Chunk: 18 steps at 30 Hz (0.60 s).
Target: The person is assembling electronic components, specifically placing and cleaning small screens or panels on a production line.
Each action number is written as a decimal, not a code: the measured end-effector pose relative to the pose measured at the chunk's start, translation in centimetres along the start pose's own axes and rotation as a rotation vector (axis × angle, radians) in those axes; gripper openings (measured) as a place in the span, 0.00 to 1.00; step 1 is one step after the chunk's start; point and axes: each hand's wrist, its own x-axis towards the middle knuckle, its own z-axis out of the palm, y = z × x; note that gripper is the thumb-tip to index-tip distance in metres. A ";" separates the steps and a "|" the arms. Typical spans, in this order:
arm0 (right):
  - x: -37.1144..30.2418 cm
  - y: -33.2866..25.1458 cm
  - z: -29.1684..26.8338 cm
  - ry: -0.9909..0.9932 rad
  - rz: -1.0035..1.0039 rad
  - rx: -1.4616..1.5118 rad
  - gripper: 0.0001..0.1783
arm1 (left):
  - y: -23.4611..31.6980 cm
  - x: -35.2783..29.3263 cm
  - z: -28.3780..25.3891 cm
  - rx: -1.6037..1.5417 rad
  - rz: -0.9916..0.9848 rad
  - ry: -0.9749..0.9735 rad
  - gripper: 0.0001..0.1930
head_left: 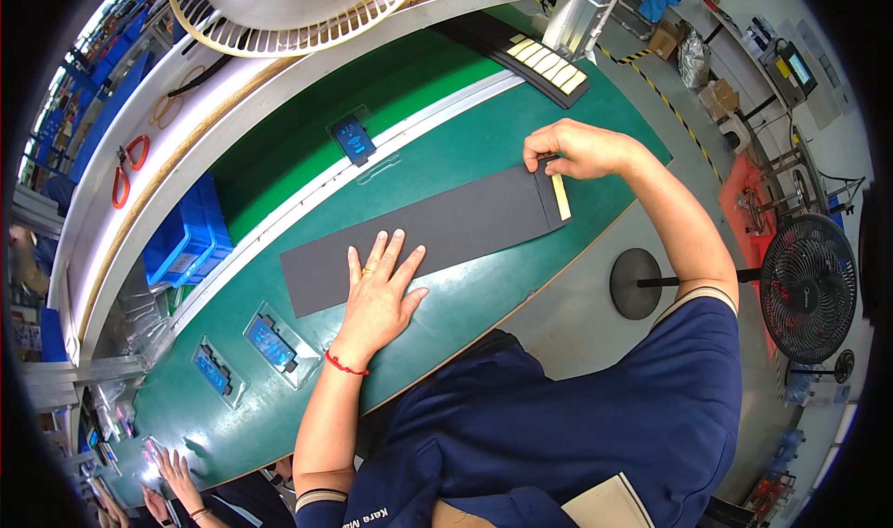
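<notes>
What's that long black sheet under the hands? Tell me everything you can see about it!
The long black sheet looks thin, smooth and matte, maybe card or foam. It lies slanting on the green table, its right end higher in the picture. Near that end are a crosswise line, like a fold, and a pale yellow strip. The left hand rests spread over its near edge; the right hand pinches its right end.

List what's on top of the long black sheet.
Left hand, spread; yellow strip at the right end, near the right hand. Black sheet surface under the hands is hidden.
</notes>
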 end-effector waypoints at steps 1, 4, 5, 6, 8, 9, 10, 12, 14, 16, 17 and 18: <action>0.0 0.1 -0.2 0.000 0.002 -0.001 0.14 | -0.1 0.2 0.0 -0.002 0.001 0.001 0.31; 0.3 0.3 -0.8 -0.028 -0.024 -0.004 0.13 | -0.6 0.7 0.0 0.014 0.024 0.034 0.29; 0.7 -0.1 -1.0 0.006 -0.138 0.100 0.11 | -0.8 0.2 -0.3 0.009 0.022 0.050 0.29; 1.3 0.0 -0.9 0.032 -0.259 0.212 0.10 | -1.1 -0.3 -0.4 0.010 0.007 0.065 0.29; 0.7 0.4 -0.7 0.023 -0.173 0.494 0.08 | -1.0 -0.5 -0.2 0.051 0.033 0.108 0.30; 0.7 1.0 -0.2 0.042 -0.196 0.529 0.10 | -1.1 -0.8 0.1 0.045 0.065 0.148 0.32; 0.7 0.9 -0.1 0.063 -0.119 0.559 0.11 | -1.3 -0.9 0.2 0.013 0.091 0.191 0.32; -0.3 2.8 0.3 0.129 -0.155 0.457 0.12 | -1.6 -0.7 1.8 -0.004 0.150 0.271 0.32; -1.3 4.7 0.7 0.201 -0.154 0.415 0.14 | -1.5 -0.4 2.8 0.018 0.156 0.279 0.31; -0.8 4.7 0.7 0.197 -0.304 0.315 0.15 | -1.3 -0.2 3.3 -0.034 0.140 0.257 0.30; -0.8 4.7 0.7 0.162 -0.282 0.320 0.13 | -1.4 -0.2 3.4 -0.080 0.138 0.247 0.28; -0.6 4.5 0.4 0.132 -0.235 0.329 0.11 | -1.3 -0.3 3.6 -0.123 0.127 0.226 0.28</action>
